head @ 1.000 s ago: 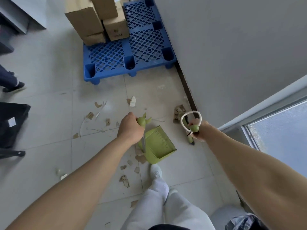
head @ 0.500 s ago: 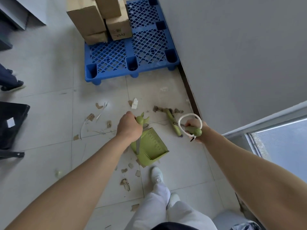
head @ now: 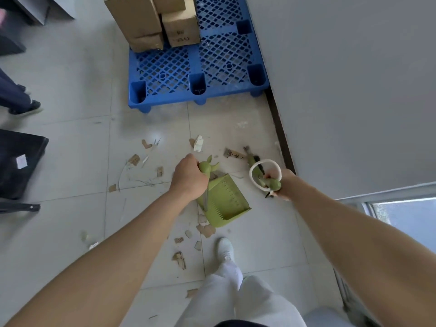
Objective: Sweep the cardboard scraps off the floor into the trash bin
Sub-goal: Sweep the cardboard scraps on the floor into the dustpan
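Observation:
My left hand (head: 188,177) grips the green handle top of a green dustpan (head: 225,202) that stands on the tiled floor in front of my foot. My right hand (head: 279,184) holds the green handle of a broom (head: 253,161), which has a white loop at its end; the broom head reaches toward the wall's base. Brown cardboard scraps (head: 206,230) lie beside the dustpan, with more scraps (head: 134,159) to the left and a printed piece (head: 234,154) by the broom head. No trash bin can be picked out for certain.
A blue plastic pallet (head: 195,67) with stacked cardboard boxes (head: 151,20) stands ahead. A grey wall (head: 342,90) runs along the right. A black object (head: 16,161) sits at the left, and another person's leg and shoe (head: 21,102) are beyond it. My white shoe (head: 225,250) is below the dustpan.
The broom head swung out toward the wall base and the printed cardboard piece. The dustpan shifted slightly; both hands kept their grips.

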Available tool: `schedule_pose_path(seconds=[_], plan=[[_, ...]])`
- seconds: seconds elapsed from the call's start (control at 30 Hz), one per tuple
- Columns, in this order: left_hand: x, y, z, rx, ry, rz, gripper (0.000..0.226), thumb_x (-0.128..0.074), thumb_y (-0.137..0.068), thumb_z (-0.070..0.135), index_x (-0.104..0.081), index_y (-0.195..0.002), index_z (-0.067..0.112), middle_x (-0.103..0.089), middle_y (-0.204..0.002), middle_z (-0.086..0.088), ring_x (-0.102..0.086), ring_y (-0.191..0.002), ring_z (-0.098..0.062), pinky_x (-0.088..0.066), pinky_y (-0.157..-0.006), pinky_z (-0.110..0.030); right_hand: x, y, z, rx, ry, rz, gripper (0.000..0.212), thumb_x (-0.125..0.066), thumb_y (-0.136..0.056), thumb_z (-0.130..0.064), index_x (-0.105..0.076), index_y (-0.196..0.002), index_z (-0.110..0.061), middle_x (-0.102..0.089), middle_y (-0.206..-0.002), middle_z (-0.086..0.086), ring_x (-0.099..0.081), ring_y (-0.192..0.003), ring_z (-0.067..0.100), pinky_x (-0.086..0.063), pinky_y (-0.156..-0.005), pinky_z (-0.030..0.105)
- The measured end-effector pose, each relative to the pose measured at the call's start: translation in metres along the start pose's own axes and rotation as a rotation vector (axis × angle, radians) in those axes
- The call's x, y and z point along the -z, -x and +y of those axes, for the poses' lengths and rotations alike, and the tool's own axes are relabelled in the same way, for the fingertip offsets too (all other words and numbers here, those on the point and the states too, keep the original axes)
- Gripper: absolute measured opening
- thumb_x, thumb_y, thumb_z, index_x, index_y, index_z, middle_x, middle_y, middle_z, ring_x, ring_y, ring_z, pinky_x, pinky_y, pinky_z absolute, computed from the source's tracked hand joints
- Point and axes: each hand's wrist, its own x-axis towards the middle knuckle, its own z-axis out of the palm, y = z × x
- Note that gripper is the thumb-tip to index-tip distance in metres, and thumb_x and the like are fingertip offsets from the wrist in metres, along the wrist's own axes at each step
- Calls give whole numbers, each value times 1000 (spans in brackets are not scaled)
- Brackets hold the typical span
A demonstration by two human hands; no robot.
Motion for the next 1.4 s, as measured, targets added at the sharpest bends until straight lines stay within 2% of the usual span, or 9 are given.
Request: schedule_pose_path(seconds=[0.23,0.43,0.5,0.63,0.73,0.93,1.17,1.33,1.4], plan=[[2,-12,18,41,45,20,11,-52,-91,12,-45,-84,8,-41,-72,2,-39,-61,-10,-28,-48,-24,15,-11,-29,32,-45,-67,24,-37,-92,2,-47,-70,2,-40,-66,19,-46,-23,19,-38,-27,16],[-6,-19,41,82,5,72,36,-52,-89,9,-30,-62,16,-35,-65,2,-33,-54,-10,-23,-45,-25,34,-18,-47,48,-116,12,16,-50,-86,3,-52,-73,-5,-50,-70,13,-56,-47,24,-44,-37,21],[-9,-18,50,91,6,96,28,-52,-90,9,-35,-68,13,-37,-66,2,-35,-55,-9,-23,-46,-24,47,-23,-63,63,-144,27,13,-46,-84,5,-54,-78,-3,-49,-72,14,-51,-56,26,-44,-44,26],[-16,-21,68,104,44,129,10,-50,-94,15,-45,-92,6,-42,-74,1,-45,-69,-17,-30,-49,-24,79,-37,-95,72,-140,-3,21,-39,-90,4,-51,-78,-8,-44,-70,9,-44,-56,19,-39,-32,11],[-22,-26,76,127,38,162,11,-50,-94,16,-45,-92,6,-45,-78,-2,-45,-69,-17,-29,-48,-25,96,-59,-113,19,-152,-31,18,-38,-91,3,-50,-80,-6,-45,-75,11,-46,-59,19,-41,-31,13],[-39,-27,81,217,63,195,18,-53,-91,12,-41,-77,10,-43,-72,-1,-43,-62,-16,-29,-46,-26,59,-65,-105,-52,126,-207,21,-45,-87,1,-51,-70,-9,-48,-71,11,-51,-53,20,-44,-47,23],[-31,-9,75,337,136,273,11,-57,-88,9,-47,-88,6,-46,-73,-1,-43,-61,-12,-28,-46,-25,43,-59,-115,-32,78,-393,26,-34,-90,3,-39,-67,-9,-36,-64,12,-43,-26,14,-35,-27,14],[-18,10,59,400,146,332,14,-55,-87,8,-45,-79,6,-44,-66,-1,-40,-55,-10,-26,-45,-23,22,-44,-121,46,178,-273,24,-36,-88,5,-42,-67,-5,-40,-66,12,-47,-43,20,-36,-28,12],[-13,17,51,427,170,352,11,-56,-87,7,-47,-81,6,-45,-67,-1,-40,-56,-10,-28,-45,-23,17,-43,-130,21,154,-226,21,-40,-90,0,-45,-71,-6,-44,-66,10,-50,-31,17,-38,-28,12]])
